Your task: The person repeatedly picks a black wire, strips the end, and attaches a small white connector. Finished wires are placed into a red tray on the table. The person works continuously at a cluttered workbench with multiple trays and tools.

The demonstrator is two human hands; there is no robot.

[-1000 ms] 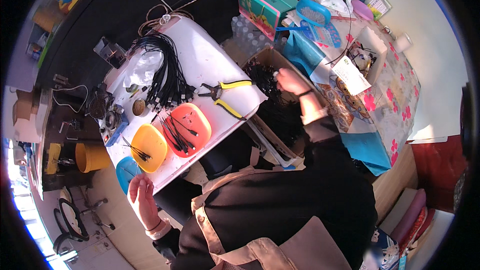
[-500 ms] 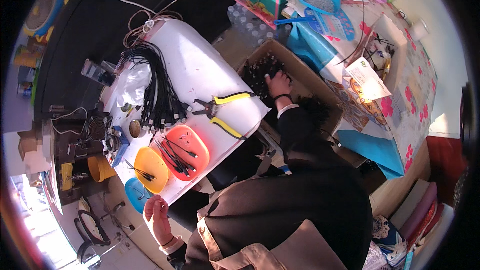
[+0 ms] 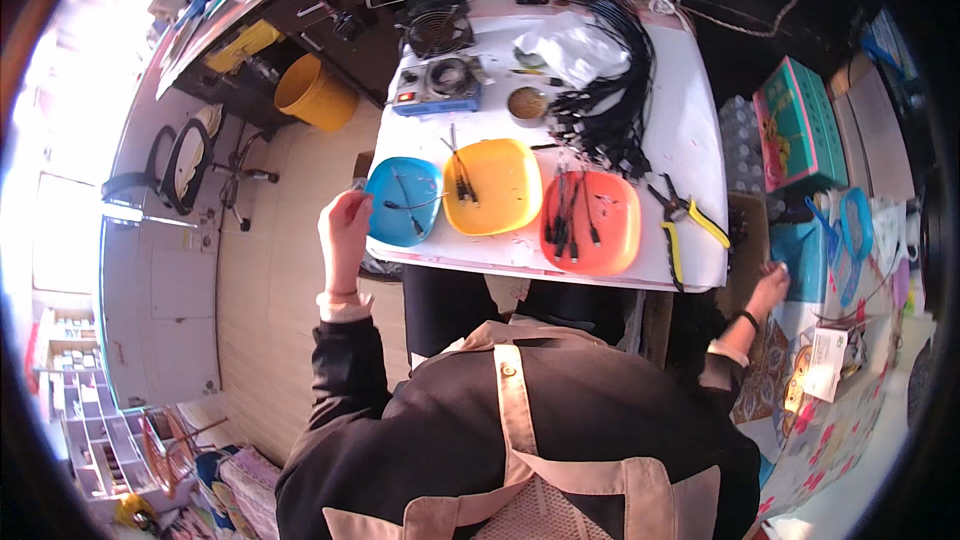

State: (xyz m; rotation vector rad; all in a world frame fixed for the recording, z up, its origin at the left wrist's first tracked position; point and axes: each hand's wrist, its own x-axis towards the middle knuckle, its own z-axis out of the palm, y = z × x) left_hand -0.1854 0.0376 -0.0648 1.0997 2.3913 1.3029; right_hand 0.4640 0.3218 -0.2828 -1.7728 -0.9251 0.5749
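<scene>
In the head view, the left hand (image 3: 345, 225) is up just beside the blue bowl (image 3: 430, 180), off the desk's near left corner. The grip is narrow here, thumb and fingertips drawn together; whether anything sits between them is too small to tell. Inside that bowl, thin dark cables (image 3: 402, 204) lie across the bottom.

Over to the far side, and the right hand (image 3: 768, 290) is out beyond the desk (image 3: 690, 120), low by the cardboard box (image 3: 753, 225). Its fingers point forward, away from the body; how tight this grip is, or what it holds, cannot be told.

Between the hands, the yellow bowl (image 3: 515, 202) stands next to the blue one, a few cables at its left side. Then comes the red bowl (image 3: 622, 215) with more black cables, and the yellow-handled pliers (image 3: 711, 226) lie right of it, jaws towards the far edge.
</scene>
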